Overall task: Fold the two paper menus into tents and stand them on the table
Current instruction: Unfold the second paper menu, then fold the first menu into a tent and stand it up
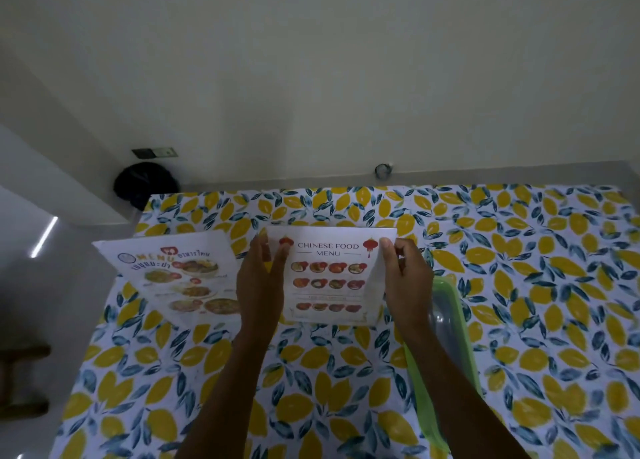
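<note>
A white Chinese food menu stands folded as a tent in the middle of the lemon-print table, printed side facing me. My left hand rests flat against its left edge, fingers straight and pointing away. My right hand pinches the menu's upper right edge between thumb and fingers. A second menu with Thai writing and food pictures lies to the left, near the table's left edge; whether it is flat or folded I cannot tell.
A clear container with a green rim sits just right of my right forearm. A black round object is on the floor beyond the table's far left corner. The wall runs along the table's far side.
</note>
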### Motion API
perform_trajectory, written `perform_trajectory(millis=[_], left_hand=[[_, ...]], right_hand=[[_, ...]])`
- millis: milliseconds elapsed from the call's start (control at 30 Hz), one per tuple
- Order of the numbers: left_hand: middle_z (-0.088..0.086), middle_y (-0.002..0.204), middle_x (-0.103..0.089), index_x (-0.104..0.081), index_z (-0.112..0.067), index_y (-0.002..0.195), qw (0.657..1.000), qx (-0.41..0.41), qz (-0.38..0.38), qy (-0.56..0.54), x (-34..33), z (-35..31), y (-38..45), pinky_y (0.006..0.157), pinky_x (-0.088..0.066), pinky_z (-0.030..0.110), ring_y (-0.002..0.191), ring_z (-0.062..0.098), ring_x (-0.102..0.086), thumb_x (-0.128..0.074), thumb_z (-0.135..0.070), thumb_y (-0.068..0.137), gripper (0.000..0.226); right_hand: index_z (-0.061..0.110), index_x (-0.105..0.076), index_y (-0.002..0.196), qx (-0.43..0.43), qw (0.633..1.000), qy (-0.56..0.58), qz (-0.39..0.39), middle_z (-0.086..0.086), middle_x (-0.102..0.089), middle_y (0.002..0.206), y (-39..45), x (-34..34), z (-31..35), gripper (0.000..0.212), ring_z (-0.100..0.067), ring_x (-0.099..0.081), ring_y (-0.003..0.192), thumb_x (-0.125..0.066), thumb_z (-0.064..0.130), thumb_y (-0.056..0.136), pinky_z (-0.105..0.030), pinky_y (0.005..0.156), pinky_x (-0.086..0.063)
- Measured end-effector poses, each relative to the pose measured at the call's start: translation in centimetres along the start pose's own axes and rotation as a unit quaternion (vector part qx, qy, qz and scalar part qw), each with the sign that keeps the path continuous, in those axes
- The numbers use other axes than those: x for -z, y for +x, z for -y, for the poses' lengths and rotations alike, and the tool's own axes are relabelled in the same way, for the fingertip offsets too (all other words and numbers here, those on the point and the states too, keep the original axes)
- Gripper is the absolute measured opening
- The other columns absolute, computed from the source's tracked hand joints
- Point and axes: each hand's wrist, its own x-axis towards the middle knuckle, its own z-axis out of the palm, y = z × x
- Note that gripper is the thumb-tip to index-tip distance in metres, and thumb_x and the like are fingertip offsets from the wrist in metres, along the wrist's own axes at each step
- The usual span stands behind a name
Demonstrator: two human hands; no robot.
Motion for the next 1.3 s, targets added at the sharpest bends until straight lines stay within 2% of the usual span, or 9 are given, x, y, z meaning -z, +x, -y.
perform_trajectory(millis=[167,267,433,633,833,967,1067,1200,1300], left_hand=[[-0.007,0.084,-0.061,-0.050,-0.028,0.089,1.000,0.012,0.020,0.013,-0.3,0.4,-1.3,0.062,-0.052,0.036,0.075,0.012,-0.061,-0.044,-0.062,0.096,0.034],[-0.007,0.092,-0.065,-0.054,-0.028,0.097,1.000,0.021,0.017,0.002,0.1,1.1,-1.6,0.068,-0.056,0.039,0.083,0.011,-0.064,-0.045,-0.065,0.094,0.039],[-0.006,0.107,-0.064,-0.057,-0.025,0.112,1.000,0.005,0.005,-0.001,2.1,2.0,-1.7,0.080,-0.055,0.040,0.098,0.011,-0.061,-0.056,-0.049,0.095,0.029],[-0.003,0.108,-0.065,-0.060,-0.020,0.114,1.000,-0.023,-0.001,-0.018,6.0,3.7,-1.2,0.081,-0.050,0.028,0.098,0.013,-0.062,-0.057,-0.038,0.097,0.026],[-0.012,0.101,-0.062,-0.060,-0.021,0.112,0.999,-0.038,-0.012,-0.036,12.2,7.1,0.9,0.070,-0.048,0.010,0.080,0.001,-0.065,-0.058,-0.042,0.096,0.026],[-0.001,0.110,-0.069,-0.061,-0.017,0.120,0.999,-0.030,-0.035,-0.029,16.5,10.6,3.3,0.085,-0.056,0.037,0.097,0.014,-0.066,-0.048,-0.056,0.095,0.048],[-0.004,0.105,-0.067,-0.061,-0.020,0.115,0.997,-0.049,-0.051,-0.039,19.3,12.8,5.0,0.082,-0.055,0.035,0.094,0.011,-0.064,-0.053,-0.045,0.098,0.031],[-0.002,0.100,-0.058,-0.059,-0.020,0.103,0.995,-0.068,-0.073,-0.003,21.3,15.1,7.0,0.072,-0.053,0.038,0.086,0.016,-0.058,-0.057,-0.036,0.098,0.017],[0.006,0.116,-0.052,-0.051,-0.014,0.121,0.997,-0.022,-0.057,0.052,21.4,16.2,8.1,0.076,-0.052,0.040,0.100,0.026,-0.057,-0.055,-0.054,0.093,0.050]], right_hand=[[0.023,-0.062,0.088,-0.022,0.999,0.027,-0.005,0.008,-0.066,0.079,-0.8,0.4,0.4,0.030,-0.006,-0.061,0.066,-0.053,0.050,0.097,-0.024,0.055,-0.042],[0.025,-0.065,0.101,-0.044,0.997,0.054,-0.017,0.007,-0.069,0.089,-1.6,1.2,1.3,0.026,-0.001,-0.063,0.073,-0.060,0.049,0.093,-0.020,0.058,-0.047],[0.028,-0.057,0.103,-0.054,0.993,0.076,-0.073,0.002,-0.066,0.098,-2.9,1.4,2.9,0.027,-0.017,-0.064,0.081,-0.066,0.049,0.089,-0.031,0.065,-0.054],[0.016,-0.052,0.089,-0.064,0.985,0.093,-0.130,0.007,-0.054,0.071,-5.7,0.4,6.7,0.024,0.000,-0.052,0.063,-0.064,0.037,0.094,-0.011,0.061,-0.042],[0.017,-0.056,0.088,-0.029,0.992,0.075,-0.096,0.006,-0.062,0.075,-10.7,-5.2,12.4,0.015,-0.003,-0.059,0.069,-0.063,0.028,0.095,-0.013,0.062,-0.044],[0.017,-0.058,0.095,-0.017,0.996,0.061,-0.061,0.006,-0.061,0.077,-13.4,-10.2,15.8,0.011,-0.006,-0.059,0.072,-0.062,0.028,0.096,-0.026,0.063,-0.047],[0.017,-0.055,0.102,-0.008,0.999,0.049,-0.022,0.004,-0.062,0.085,-14.2,-13.4,17.7,0.010,-0.008,-0.061,0.077,-0.058,0.027,0.099,-0.028,0.066,-0.044],[0.019,-0.052,0.124,-0.025,0.998,0.020,0.049,-0.001,-0.062,0.111,-13.8,-16.6,18.5,0.031,-0.017,-0.063,0.095,-0.060,0.031,0.097,-0.036,0.080,-0.053],[0.018,-0.040,0.144,-0.023,0.993,-0.050,0.106,-0.004,-0.049,0.140,-13.6,-18.4,17.5,0.058,-0.021,-0.055,0.119,-0.065,0.032,0.093,-0.034,0.088,-0.048]])
